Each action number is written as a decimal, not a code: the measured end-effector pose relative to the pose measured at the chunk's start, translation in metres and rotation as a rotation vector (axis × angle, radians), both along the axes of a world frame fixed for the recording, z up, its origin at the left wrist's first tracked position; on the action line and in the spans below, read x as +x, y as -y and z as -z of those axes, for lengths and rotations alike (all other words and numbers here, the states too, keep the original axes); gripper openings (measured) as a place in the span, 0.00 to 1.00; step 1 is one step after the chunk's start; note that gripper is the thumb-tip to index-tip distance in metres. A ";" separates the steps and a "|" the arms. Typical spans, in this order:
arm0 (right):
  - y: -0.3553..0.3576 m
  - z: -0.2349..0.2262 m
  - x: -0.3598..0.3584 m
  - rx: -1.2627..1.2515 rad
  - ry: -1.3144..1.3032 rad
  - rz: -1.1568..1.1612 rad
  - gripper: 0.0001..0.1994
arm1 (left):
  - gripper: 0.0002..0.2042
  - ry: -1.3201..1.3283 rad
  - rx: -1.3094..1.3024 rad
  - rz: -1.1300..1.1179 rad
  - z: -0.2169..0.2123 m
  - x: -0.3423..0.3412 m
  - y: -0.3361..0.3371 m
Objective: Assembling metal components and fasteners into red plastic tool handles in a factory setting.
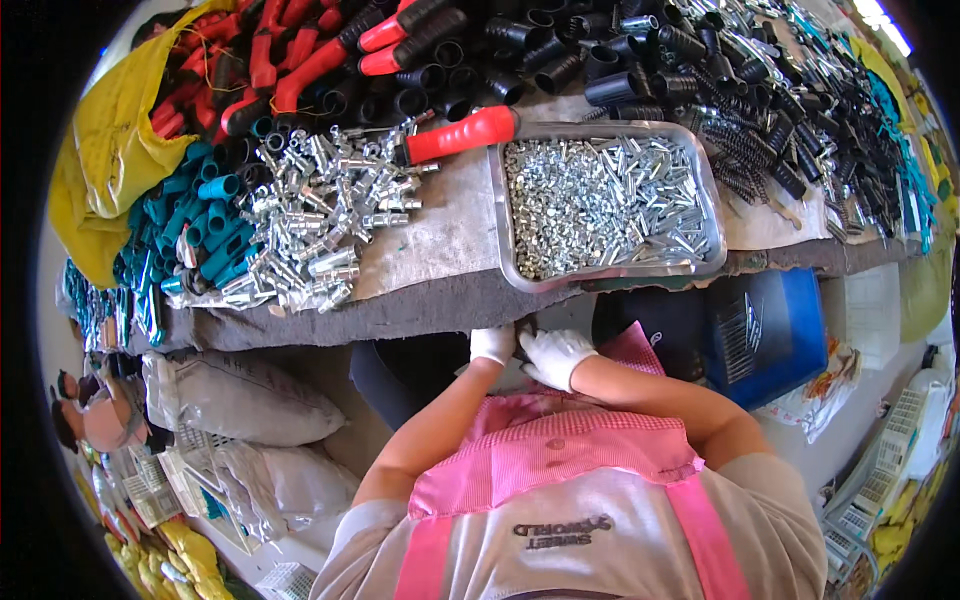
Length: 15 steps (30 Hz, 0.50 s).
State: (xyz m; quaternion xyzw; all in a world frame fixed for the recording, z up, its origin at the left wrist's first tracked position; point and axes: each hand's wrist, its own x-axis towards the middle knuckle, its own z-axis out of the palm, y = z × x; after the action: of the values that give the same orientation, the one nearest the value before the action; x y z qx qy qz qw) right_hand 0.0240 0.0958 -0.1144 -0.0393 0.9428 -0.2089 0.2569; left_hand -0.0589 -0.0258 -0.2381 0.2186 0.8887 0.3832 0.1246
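Note:
Both my hands wear white gloves and are close together just below the table's front edge, in front of my pink apron (560, 455). My left hand (492, 344) looks closed, its fingertips partly hidden at the edge. My right hand (556, 358) is curled beside it, thumb side toward the left hand. A small dark shape shows between the two hands, too little of it visible to name. Above them on the table stands a metal tray (708, 240) of small silver metal parts and pins. A red and black tool handle (462, 136) lies against the tray's far left corner.
Silver metal fittings (310, 215) and teal sleeves (210, 225) are heaped left. Red handles (290, 70) lie beside a yellow sack (110, 150). Black tubes and springs (740, 140) cover the far right. Below are a blue bin (790, 330) and white sacks (245, 395).

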 end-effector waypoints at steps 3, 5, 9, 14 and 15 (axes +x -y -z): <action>0.014 0.071 0.020 -0.035 0.068 0.162 0.15 | 0.15 0.335 -0.118 -0.071 0.027 0.012 -0.007; 0.011 0.048 0.005 -0.003 0.104 0.149 0.15 | 0.15 0.018 -0.229 -0.099 0.001 0.012 -0.016; -0.004 0.015 0.006 0.023 -0.029 -0.041 0.17 | 0.13 0.225 -0.059 -0.072 -0.025 0.014 -0.003; 0.005 0.032 -0.009 -0.027 0.153 0.135 0.16 | 0.14 0.144 -0.092 -0.074 0.000 0.003 -0.008; -0.004 0.017 -0.012 -0.039 0.094 0.058 0.15 | 0.14 0.299 -0.033 -0.094 -0.009 -0.001 -0.006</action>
State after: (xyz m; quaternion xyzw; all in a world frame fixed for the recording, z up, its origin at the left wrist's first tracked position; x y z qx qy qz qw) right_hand 0.0118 0.0994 -0.1316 -0.0070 0.9261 -0.2364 0.2940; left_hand -0.0602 -0.0194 -0.2292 0.1152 0.8757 0.4021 0.2412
